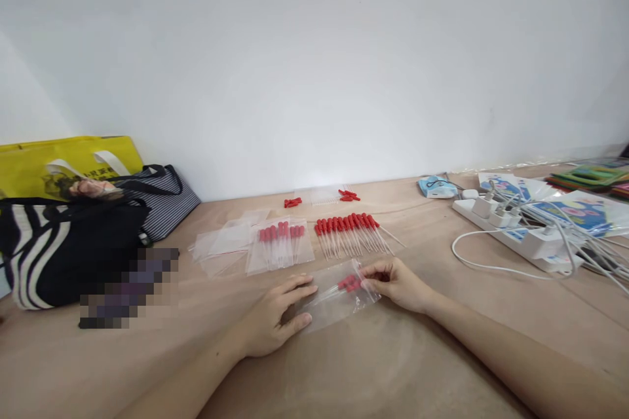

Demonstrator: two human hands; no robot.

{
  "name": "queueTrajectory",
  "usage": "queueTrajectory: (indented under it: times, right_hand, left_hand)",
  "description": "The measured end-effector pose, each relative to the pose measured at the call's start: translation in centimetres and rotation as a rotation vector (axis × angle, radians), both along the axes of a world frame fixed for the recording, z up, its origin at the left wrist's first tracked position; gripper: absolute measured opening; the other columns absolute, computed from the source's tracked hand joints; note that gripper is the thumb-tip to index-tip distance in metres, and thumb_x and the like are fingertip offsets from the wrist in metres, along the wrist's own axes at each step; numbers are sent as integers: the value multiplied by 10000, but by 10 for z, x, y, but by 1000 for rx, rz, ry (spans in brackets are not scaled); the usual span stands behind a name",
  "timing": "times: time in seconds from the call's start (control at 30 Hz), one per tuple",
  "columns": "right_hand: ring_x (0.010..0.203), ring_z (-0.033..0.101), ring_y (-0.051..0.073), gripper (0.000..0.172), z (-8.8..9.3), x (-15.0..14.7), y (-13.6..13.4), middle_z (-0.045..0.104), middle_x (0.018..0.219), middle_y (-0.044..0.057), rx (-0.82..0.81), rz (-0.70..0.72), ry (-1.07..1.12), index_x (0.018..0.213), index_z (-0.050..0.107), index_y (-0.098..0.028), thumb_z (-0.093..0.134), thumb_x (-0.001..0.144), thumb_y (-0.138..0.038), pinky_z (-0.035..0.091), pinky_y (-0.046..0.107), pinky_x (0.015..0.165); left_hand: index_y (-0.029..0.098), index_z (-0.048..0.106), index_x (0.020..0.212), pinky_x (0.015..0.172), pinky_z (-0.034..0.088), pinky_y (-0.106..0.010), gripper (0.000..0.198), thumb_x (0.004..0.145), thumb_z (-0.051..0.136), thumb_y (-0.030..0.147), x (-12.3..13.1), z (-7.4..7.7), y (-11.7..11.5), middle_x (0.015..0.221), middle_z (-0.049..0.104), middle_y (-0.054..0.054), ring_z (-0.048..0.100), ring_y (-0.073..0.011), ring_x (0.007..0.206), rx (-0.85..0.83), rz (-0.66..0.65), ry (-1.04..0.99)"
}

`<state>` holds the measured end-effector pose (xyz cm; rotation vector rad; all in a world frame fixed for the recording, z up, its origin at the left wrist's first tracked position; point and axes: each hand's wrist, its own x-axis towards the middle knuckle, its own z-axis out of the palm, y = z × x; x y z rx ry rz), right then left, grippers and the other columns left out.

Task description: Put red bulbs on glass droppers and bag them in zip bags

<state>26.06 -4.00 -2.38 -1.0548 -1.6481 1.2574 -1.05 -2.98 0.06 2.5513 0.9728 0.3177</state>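
Observation:
A clear zip bag (334, 311) lies on the table in front of me, with several thin, pale sticks inside it. Their red heads (350, 283) point toward the bag's right end. My right hand (397, 285) pinches that end of the bag beside the red heads. At the opposite end, my left hand (280, 315) has thumb and fingers spread, its fingertips at the bag's edge. Just beyond, a row of loose red-headed sticks (346, 228) lies side by side. To its left is another clear bag (281, 245) with red-headed sticks in or under it.
Flat clear bags (223, 242) are spread at left. Small red pieces (293, 202) lie near the wall. Black bag (73, 255), striped bag (162, 200) and yellow bag (73, 150) stand far left. At right are a power strip (515, 236) with cables and a blue mask (436, 187).

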Motion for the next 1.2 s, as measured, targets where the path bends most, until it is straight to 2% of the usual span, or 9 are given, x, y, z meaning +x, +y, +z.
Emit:
queueTrajectory:
  times: [0.07,0.17,0.33,0.57,0.67,0.8,0.87,1.0,1.2]
  right_hand:
    - [631,534,122,250,1,0,-1,616,679,10,-16,94,-7,831,656,-166,593,701,-370,400,236,599]
    - [539,468,86,332,-1,0,2,558,630,-15,-27,53,-42,911,624,-147,647,654,-356,361,206,529]
    - [473,337,58,231,-1,-1,9,406,523,-53,110,51,-262,800,632,-143,588,718,-354,275,181,450]
    - [540,446,86,313,2,8,13,561,628,3,82,165,-178,739,632,-131,530,741,-427,356,202,516]
    - [504,442,85,281,0,18,25,552,581,-5,82,-14,-200,710,623,-130,546,715,-400,348,201,483]
    - [559,513,115,235,1,33,60,589,612,15,181,-524,-346,667,609,-131,520,709,-344,388,214,527]
    - [589,538,138,230,3,38,80,607,650,43,180,-672,-400,729,618,-117,506,711,-318,396,229,540]
    - [695,573,181,280,5,41,114,631,754,95,157,-807,-466,875,632,-103,542,684,-287,406,262,637]
    - [748,585,215,118,0,37,135,643,718,98,108,-820,-464,619,646,-153,606,612,-264,392,264,674]
  left_hand:
    - [265,451,1218,997,305,-408,404,832,440,384,0,0,1,1332,385,-38,343,-231,1217,-5,-2,-3]
    - [265,446,1222,999,304,-406,403,835,438,377,0,0,1,1336,379,-35,341,-224,1218,0,-4,4]
    - [263,456,1214,992,313,-407,397,831,446,366,1,2,1,1330,390,-37,357,-228,1209,15,-10,4]
    - [262,454,1218,995,304,-421,402,827,449,357,0,0,2,1331,389,-39,349,-234,1214,11,-17,-5]
    - [267,439,1231,997,296,-434,416,827,446,364,0,2,1,1341,375,-36,334,-239,1222,5,-19,29]
    - [276,414,1250,1004,284,-437,426,835,429,371,1,6,0,1354,356,-24,310,-239,1236,-1,-28,77]
    - [285,402,1258,1010,275,-436,421,847,407,379,1,6,0,1358,350,-16,301,-234,1240,3,-36,90]
    - [311,379,1267,1020,251,-444,401,872,359,382,0,6,1,1361,344,0,288,-226,1248,10,-58,97]
    - [310,374,1270,1015,261,-450,441,842,420,406,-1,6,0,1365,336,-6,296,-238,1244,9,-65,76]
